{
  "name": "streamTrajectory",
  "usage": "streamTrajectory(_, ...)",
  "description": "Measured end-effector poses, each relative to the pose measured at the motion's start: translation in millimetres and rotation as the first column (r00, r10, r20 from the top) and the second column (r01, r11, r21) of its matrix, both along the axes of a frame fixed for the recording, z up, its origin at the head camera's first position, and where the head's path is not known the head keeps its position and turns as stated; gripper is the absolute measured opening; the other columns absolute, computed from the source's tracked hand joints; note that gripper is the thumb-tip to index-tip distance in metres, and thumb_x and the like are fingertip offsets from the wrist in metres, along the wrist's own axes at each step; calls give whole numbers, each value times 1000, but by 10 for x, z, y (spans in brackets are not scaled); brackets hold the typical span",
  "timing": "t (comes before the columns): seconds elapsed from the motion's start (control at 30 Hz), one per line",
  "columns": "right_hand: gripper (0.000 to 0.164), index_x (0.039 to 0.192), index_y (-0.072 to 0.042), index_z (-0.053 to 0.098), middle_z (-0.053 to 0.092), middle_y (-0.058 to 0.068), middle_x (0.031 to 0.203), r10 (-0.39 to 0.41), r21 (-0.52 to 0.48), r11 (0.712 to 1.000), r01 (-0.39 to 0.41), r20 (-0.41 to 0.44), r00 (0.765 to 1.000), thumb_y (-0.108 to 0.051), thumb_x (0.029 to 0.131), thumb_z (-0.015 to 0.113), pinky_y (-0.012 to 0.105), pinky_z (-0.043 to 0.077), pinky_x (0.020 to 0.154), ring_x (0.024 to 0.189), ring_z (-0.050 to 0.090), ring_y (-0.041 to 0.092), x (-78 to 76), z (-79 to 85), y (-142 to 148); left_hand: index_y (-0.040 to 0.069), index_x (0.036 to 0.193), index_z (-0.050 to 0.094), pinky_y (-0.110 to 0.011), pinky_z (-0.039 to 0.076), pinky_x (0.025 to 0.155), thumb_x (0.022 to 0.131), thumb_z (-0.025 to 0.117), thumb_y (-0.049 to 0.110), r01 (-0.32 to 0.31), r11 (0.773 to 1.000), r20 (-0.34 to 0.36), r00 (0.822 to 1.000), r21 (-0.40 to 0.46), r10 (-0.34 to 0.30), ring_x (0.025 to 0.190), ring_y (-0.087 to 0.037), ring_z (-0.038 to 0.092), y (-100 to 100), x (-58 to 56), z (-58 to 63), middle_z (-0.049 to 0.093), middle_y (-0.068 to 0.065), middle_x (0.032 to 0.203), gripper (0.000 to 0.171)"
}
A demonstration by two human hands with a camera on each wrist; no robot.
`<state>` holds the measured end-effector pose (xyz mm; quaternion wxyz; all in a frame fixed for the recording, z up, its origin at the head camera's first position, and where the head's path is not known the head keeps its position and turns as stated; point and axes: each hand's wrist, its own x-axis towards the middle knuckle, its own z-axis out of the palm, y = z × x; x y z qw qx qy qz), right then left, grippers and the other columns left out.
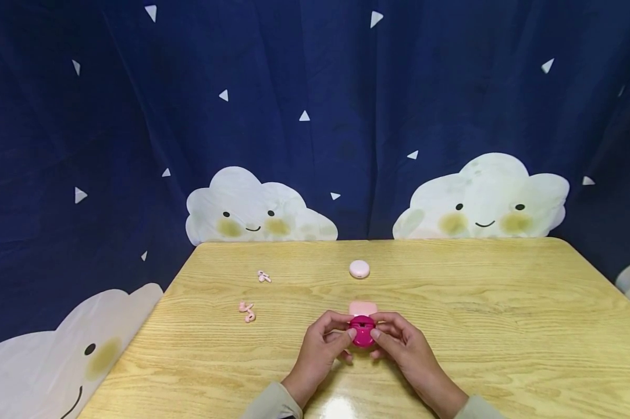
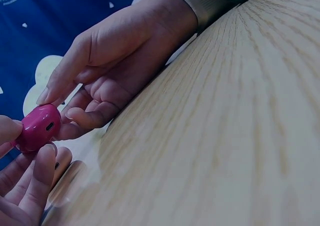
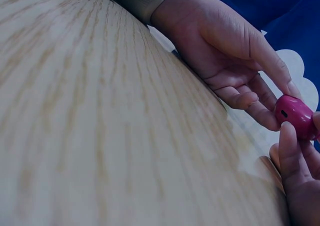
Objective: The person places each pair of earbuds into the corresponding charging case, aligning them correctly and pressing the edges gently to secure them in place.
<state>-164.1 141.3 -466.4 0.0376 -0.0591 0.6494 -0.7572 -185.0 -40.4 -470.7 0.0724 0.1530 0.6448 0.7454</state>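
In the head view both hands meet at the front middle of the table around a glossy magenta earbud case (image 1: pixel 363 336). My left hand (image 1: pixel 321 344) pinches its left side between thumb and fingers. On the opposite side, my right hand (image 1: pixel 408 347) grips it the same way. A small dark slot shows on the magenta case (image 2: pixel 39 128) in the left wrist view. Just behind it lies a light pink case (image 1: pixel 363 306), partly covered by the magenta one and the fingertips.
A pale pink rounded case (image 1: pixel 359 269) sits farther back on the wooden table (image 1: pixel 477 302). To the left lie a pair of pale earbuds (image 1: pixel 264 276) and, closer in, a pair of pink earbuds (image 1: pixel 246 312). A dark blue cloud-print curtain (image 1: pixel 346 116) hangs behind.
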Motion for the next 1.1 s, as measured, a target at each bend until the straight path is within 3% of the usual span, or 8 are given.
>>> streamTrajectory(0.3,37,117,-4,51,57,22,105,-2,4,1000,2,5,1000,-19,85,62,41,52,71,84,62,23,0,7,1,2,110,56,-33,53,53,83,64,11,7,1000,10,1000,0,-7,71,-22,62,-2,-5,13,59,-19,101,29)
streamTrajectory(0.6,37,117,-4,51,57,21,105,3,2,1000,-3,8,1000,-19,85,62,41,52,71,84,62,25,2,7,6,-3,108,54,-36,53,55,83,62,7,14,1000,1,1000,-6,-14,70,-25,61,-13,111,242,58,-21,99,28)
streamTrajectory(1.1,38,117,-2,50,57,23,104,12,8,1000,-11,-12,1000,-19,85,61,40,52,71,84,62,25,1,-4,7,-3,108,54,-38,53,55,83,63,7,17,1000,-4,1000,-6,-17,68,-22,61,-15,116,244,58,-22,99,28)
